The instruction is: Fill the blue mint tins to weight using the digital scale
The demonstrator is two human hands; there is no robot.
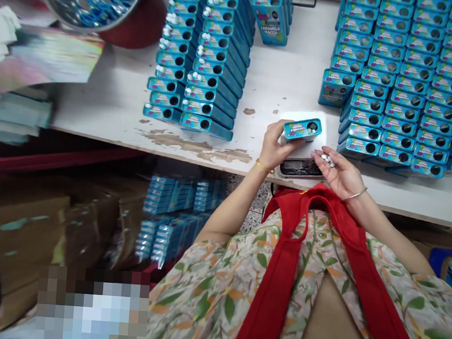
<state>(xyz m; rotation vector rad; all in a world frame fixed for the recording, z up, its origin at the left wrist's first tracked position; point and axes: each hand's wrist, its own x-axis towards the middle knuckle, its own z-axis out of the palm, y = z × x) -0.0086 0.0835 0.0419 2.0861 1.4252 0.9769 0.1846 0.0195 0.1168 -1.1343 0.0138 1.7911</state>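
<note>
My left hand (276, 148) is wrapped round a blue candy tin (299, 131) held upright, its round top hole showing pale candies inside. Under the tin is a small kitchen scale (303, 167) with a white top and a dark display panel; whether the tin touches it I cannot tell. Just right of the scale, my right hand (342, 172) lies palm up with its fingers loosely extended, and a few white candies (328, 160) rest on the fingers.
Rows of blue tins (211, 80) with white candies on top stand to the left. More tins with dark holes (402, 107) fill the right side. A metal bowl (138, 8) of shiny blue pieces sits at the back left. Wrapped tin stacks (170, 194) lie below the worn table edge.
</note>
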